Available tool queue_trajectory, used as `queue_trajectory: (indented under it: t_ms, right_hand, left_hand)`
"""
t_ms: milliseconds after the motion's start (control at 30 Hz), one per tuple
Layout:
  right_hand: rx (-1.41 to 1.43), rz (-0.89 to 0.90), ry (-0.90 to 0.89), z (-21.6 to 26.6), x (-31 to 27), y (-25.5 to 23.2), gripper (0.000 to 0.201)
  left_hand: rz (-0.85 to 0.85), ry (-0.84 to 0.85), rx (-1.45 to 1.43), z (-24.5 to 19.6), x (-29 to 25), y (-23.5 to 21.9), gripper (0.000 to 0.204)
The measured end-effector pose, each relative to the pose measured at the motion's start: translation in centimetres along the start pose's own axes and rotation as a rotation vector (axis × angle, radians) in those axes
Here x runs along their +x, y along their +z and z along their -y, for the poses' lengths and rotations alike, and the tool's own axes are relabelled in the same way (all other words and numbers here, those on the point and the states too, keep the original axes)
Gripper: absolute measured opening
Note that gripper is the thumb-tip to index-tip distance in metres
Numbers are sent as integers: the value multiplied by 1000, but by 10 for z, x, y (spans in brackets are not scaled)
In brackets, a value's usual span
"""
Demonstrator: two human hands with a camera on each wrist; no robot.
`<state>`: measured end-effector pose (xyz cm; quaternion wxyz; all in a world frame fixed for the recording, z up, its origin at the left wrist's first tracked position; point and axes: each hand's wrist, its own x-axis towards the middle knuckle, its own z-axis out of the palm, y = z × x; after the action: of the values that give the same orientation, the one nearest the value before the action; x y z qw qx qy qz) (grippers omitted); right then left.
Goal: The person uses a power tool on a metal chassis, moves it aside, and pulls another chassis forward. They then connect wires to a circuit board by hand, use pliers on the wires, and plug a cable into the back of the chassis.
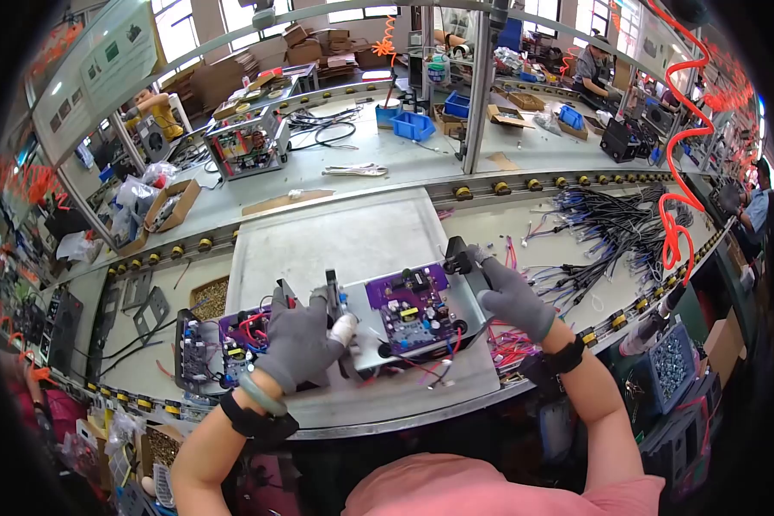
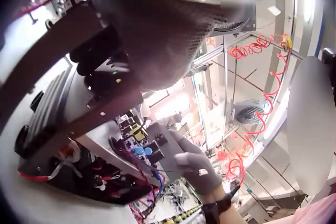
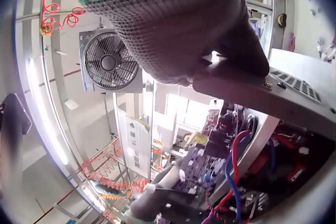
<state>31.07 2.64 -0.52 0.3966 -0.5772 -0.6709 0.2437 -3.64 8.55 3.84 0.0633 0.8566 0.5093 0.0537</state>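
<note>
A metal chassis carrying a purple circuit board lies on the pale work board in front of me. My gloved left hand holds its left end panel, the white-tipped thumb on the near side. At the far right corner, by a black end piece, my gloved right hand grips the right panel. In the right wrist view, the right hand has its fingers over the panel edge. Red and blue wires hang from the board. A second unit with purple boards stands left of the left hand, partly hidden by it.
The pale work board sits across the roller conveyor rails. Black cables are heaped at right, with pink wires near the right wrist. Screws fill a tray at left. A red coiled hose hangs at right.
</note>
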Motion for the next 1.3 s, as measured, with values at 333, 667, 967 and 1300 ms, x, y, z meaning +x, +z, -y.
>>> queue_trajectory:
  t_ms: [333, 667, 967, 1300]
  right_hand:
    - [-326, 57, 115, 48, -12, -33, 48]
    - [-411, 772, 431, 2, 144, 3, 43]
    - [-297, 307, 54, 50, 98, 2, 32]
    - [55, 458, 399, 64, 100, -3, 21]
  left_hand:
    - [26, 155, 7, -7, 7, -1, 75]
    - [-17, 99, -124, -5, 8, 1, 77]
    - [-75, 114, -122, -7, 8, 2, 67]
    - [-169, 155, -179, -1, 8, 11, 66]
